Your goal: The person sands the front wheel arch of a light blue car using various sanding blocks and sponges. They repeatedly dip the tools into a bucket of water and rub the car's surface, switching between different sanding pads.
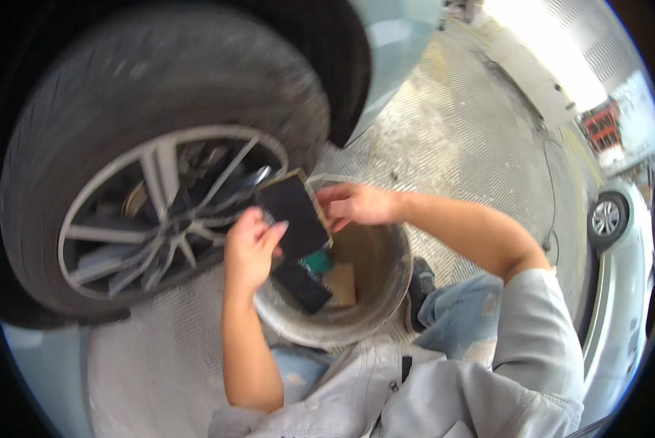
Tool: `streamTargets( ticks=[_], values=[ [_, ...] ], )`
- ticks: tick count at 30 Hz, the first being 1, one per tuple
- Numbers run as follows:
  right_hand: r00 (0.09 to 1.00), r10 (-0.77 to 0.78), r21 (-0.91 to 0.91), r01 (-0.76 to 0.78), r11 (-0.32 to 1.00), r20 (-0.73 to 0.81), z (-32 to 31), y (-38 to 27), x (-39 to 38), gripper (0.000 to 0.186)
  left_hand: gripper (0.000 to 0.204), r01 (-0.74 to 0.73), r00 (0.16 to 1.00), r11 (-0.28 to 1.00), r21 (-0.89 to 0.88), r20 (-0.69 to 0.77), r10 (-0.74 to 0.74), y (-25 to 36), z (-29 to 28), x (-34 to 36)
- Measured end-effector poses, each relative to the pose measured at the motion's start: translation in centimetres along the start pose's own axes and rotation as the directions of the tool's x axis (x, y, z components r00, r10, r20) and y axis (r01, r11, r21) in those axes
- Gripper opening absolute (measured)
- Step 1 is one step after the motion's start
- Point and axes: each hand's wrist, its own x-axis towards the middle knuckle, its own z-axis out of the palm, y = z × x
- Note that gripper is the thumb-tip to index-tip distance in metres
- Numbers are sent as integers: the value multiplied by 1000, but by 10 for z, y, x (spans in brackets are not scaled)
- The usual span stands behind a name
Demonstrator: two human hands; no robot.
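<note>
From the person's head, one fisheye camera looks steeply down at close range on the bare left hand (251, 247), bare right hand (360, 204) and round grey basin (327, 336), with a black-tyred, silver-spoked wheel (164, 175) at upper left.

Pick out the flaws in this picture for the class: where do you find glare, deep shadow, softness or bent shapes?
In the head view, white glare burns out the upper right; the wheel arch sinks into black shadow; the tire's tread looks smeared; the black sheet shows little surface detail; fisheye distortion bows the pale car along the right rim.
</note>
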Motion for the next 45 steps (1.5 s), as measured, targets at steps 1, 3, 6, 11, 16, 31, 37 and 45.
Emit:
streamTargets(
  ticks=[1, 3, 6, 11, 16, 31, 37, 45],
  values=[
    [1000, -14, 220, 15, 975, -4, -1, 4, -4, 39, 16, 4, 1000, 1000, 14, 25, -5, 1, 5, 1],
    [993, -114, 424, 88, 901, 38, 4, 16, -9, 40, 12, -22, 998, 996, -88, 55, 27, -1, 21, 3],
    [962, -206, 302, 145, 942, 180, 14, 30, -10, 39, 15, 51, 989, 979, -197, 147, -22, -7, 42, -2],
    [927, -375, 217, 360, 907, 32, -5, 29, -30, 36, 21, 81, 994, 991, -104, -69, -89, -3, 62, -10],
    [760, -638, 286, 643, 710, -124, -93, 49, -56, 74, 16, 27, 978, 961, 276, -206, 32, 57, 73, -16],
    [261, 114, 284, 891, 354, -959, -194, -10, -13, 49, 54, 83, 585, -874, 479, 687, 431, 434, 0, 89],
    [81, -222, -66, 809, 584, -972, -177, 1, 11, 60, 59, 36, 581, -767, 641, 611, 538, 432, 5, 94],
    [-236, -758, -765, 427, 481, -608, -145, -64, 18, 85, 57, 54, 590, -746, 664, 581, 560, 433, 3, 92]
  ],
)
